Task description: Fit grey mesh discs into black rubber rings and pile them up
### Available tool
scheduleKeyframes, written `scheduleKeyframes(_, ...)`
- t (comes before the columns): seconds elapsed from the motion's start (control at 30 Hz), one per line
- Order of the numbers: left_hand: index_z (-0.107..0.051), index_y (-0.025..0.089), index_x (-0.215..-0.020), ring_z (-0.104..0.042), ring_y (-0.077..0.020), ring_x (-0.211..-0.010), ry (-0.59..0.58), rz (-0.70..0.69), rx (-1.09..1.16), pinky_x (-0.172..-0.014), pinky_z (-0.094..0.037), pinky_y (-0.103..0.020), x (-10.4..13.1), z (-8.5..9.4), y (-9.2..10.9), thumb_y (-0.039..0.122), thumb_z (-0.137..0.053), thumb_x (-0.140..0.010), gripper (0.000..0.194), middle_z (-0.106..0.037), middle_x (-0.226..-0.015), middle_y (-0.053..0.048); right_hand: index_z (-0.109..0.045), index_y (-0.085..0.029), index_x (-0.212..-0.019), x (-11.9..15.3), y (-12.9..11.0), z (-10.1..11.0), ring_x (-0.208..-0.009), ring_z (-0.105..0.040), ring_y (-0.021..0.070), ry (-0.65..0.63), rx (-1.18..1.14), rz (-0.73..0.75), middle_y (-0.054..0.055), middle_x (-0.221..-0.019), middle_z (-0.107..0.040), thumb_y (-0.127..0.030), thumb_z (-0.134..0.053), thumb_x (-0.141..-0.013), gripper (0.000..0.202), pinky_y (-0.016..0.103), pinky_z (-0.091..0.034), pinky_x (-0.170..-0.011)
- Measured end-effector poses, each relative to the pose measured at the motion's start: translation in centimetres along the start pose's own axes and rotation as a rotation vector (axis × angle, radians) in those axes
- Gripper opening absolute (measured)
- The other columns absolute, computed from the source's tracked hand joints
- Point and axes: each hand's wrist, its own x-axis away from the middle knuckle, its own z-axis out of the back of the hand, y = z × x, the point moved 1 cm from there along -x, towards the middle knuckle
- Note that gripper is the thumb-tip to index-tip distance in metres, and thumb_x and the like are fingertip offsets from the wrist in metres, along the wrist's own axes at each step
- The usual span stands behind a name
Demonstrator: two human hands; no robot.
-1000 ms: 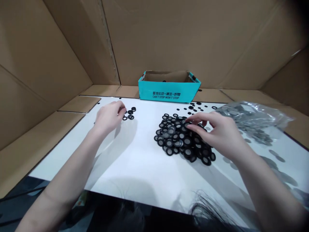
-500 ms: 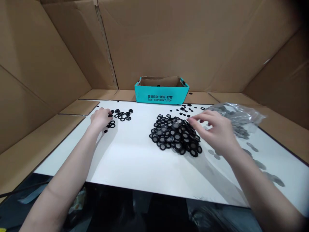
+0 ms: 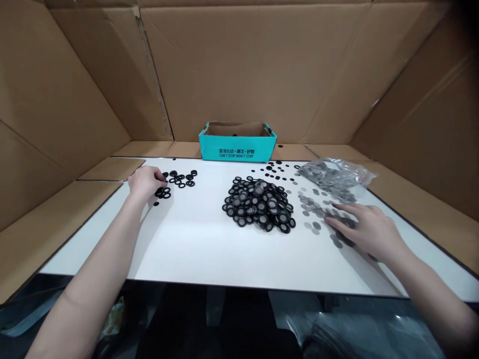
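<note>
At the left of the white table, my left hand (image 3: 145, 182) is closed, its fingertips pinched on a black ring. Loose black rings (image 3: 181, 185) lie just right of it. My right hand (image 3: 368, 230) hovers low over scattered grey discs (image 3: 316, 226) on the right side. Its thumb and forefinger are apart, with nothing visible between them; the other fingers are partly hidden. Between the hands stands a heap of black rings with grey discs in their centres (image 3: 258, 204).
A turquoise open box (image 3: 238, 148) stands at the back. Small black discs (image 3: 269, 168) lie in front of its right end. Behind my right hand is a clear plastic bag (image 3: 333, 174) of grey discs. Cardboard walls (image 3: 247, 65) enclose the table (image 3: 179, 254).
My right hand has left the heap's right edge and moved right and nearer, over the grey discs. My left hand stays by the black rings. The whole view has shifted slightly.
</note>
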Motion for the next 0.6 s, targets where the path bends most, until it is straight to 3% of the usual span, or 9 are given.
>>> scheduleKeyframes(0.23,-0.074,0.023,-0.089,-0.064,-0.0347,-0.110,0.024,0.019,0.066,-0.089,-0.047,-0.043,0.22,0.31,-0.02,0.027,-0.067,-0.073,0.017,-0.075,-0.106,-0.008,-0.071,-0.025,-0.085,0.21,-0.66,-0.52,-0.099,-0.059,0.0413,0.019,-0.009,-0.067,0.015,-0.096,-0.078,-0.039,-0.056,-0.082,0.021,0.049,-0.039,-0.074)
scheduleKeyframes(0.4,-0.074,0.025,-0.086,-0.066,-0.0311,-0.103,0.102,0.023,0.091,-0.084,-0.049,-0.038,0.45,0.46,0.14,0.033,-0.065,-0.074,0.016,-0.076,-0.097,-0.004,-0.069,-0.027,-0.087,-0.26,-0.53,-0.48,-0.092,-0.065,0.0380,0.045,-0.134,-0.134,0.011,-0.088,-0.078,-0.034,-0.061,-0.076,0.016,0.047,-0.044,-0.076)
scheduleKeyframes(0.6,-0.073,0.025,-0.089,-0.067,-0.0284,-0.099,0.143,-0.027,0.141,-0.081,-0.048,-0.036,0.66,0.64,0.50,0.033,-0.062,-0.077,0.019,-0.077,-0.101,-0.003,-0.067,-0.024,-0.080,-0.28,-0.78,0.42,-0.082,-0.069,0.0331,0.039,-0.237,-0.207,0.012,-0.081,-0.075,-0.038,-0.061,-0.077,0.016,0.042,-0.048,-0.073)
